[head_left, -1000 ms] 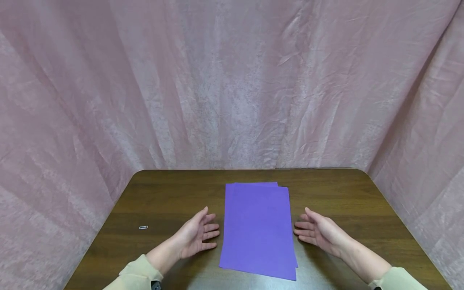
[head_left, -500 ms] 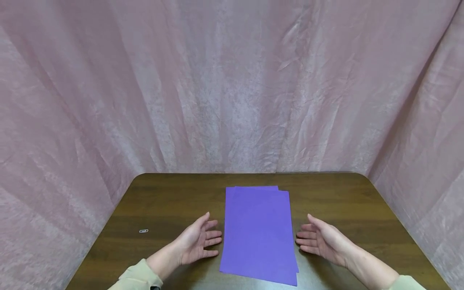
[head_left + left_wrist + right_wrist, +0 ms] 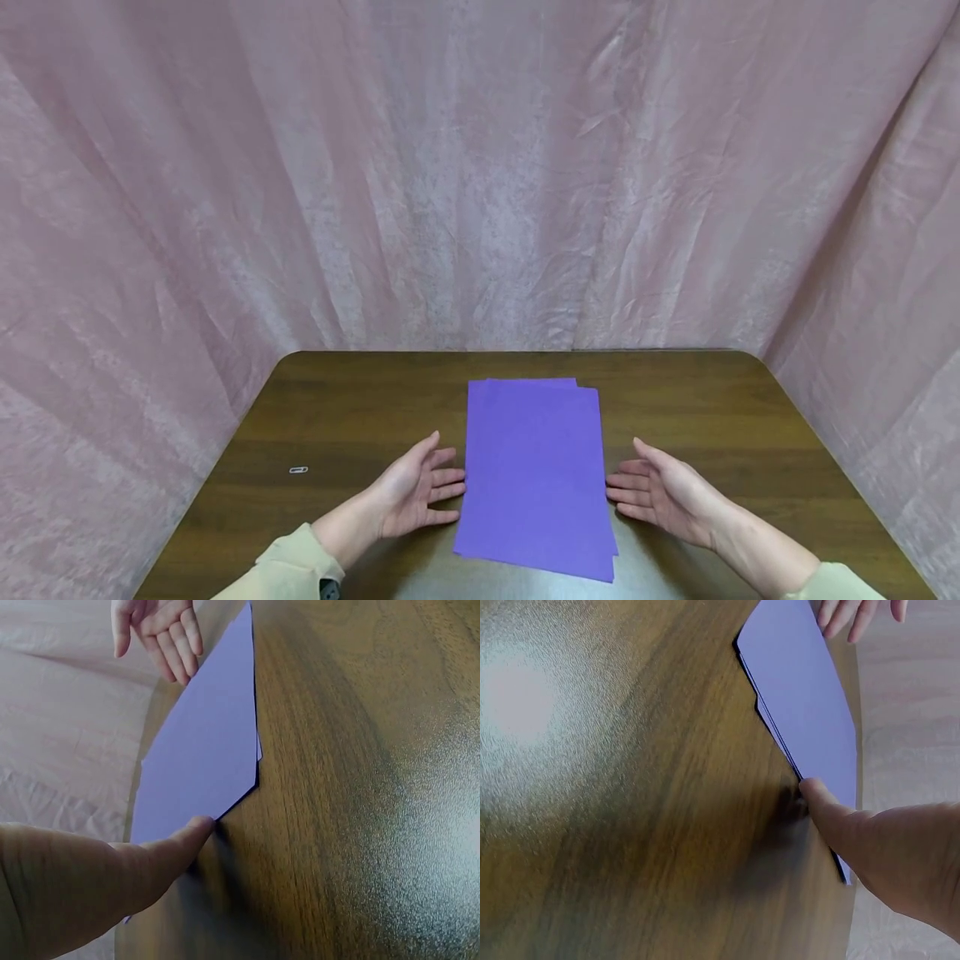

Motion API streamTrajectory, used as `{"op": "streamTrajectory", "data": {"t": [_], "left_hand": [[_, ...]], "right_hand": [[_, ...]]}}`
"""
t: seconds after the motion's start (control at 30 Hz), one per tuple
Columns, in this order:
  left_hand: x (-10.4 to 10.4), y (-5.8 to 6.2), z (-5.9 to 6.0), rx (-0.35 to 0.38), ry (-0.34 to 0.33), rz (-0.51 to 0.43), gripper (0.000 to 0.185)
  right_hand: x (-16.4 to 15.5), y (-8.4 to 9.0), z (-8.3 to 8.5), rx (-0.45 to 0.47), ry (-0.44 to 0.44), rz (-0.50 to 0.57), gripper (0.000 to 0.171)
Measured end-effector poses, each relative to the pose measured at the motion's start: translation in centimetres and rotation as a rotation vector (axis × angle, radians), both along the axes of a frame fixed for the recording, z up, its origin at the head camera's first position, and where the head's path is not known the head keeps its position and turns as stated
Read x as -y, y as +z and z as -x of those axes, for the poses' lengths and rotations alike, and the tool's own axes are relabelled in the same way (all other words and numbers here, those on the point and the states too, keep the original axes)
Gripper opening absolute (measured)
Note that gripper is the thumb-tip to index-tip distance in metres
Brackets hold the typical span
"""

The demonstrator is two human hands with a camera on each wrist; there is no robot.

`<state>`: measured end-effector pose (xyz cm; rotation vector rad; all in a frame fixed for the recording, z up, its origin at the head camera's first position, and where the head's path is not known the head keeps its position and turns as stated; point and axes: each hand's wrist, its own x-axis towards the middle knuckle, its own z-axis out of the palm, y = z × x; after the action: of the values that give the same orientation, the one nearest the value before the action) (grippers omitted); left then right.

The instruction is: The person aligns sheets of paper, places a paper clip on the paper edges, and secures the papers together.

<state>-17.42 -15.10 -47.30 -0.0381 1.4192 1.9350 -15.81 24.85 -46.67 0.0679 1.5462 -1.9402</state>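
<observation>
"Head view: where are the sheets (image 3: 534, 475)?"
"Flat on the counter (image 3: 360, 400), overlapping, slightly askew."
"The left hand (image 3: 412, 493)?"
"Fingers straight and spread apart, tips right at the sheets' left edge."
"And the right hand (image 3: 671, 497)?"
"Fingers extended too, slightly apart, by the right edge. Whether either hand touches, I can't tell."
"What's around them?"
"A clip (image 3: 298, 470) lies well to the left; a pink curtain (image 3: 480, 167) hangs behind."
</observation>
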Motion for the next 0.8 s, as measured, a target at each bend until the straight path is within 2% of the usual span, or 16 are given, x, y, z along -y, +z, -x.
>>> {"op": "streamTrajectory", "data": {"t": [0.37,0.63,0.8], "left_hand": [[-0.2,-0.2,0.1,0.000,0.030,0.028,0.085],[-0.3,-0.8,0.5,0.005,0.069,0.039,0.079],[-0.5,-1.1,0.7,0.020,0.094,0.000,0.072]], "right_hand": [[0.7,-0.2,-0.2,-0.002,-0.062,0.017,0.091],[0.9,-0.5,-0.2,-0.009,-0.071,0.021,0.089],[1.1,-0.6,-0.3,-0.010,-0.079,0.016,0.089]]}}
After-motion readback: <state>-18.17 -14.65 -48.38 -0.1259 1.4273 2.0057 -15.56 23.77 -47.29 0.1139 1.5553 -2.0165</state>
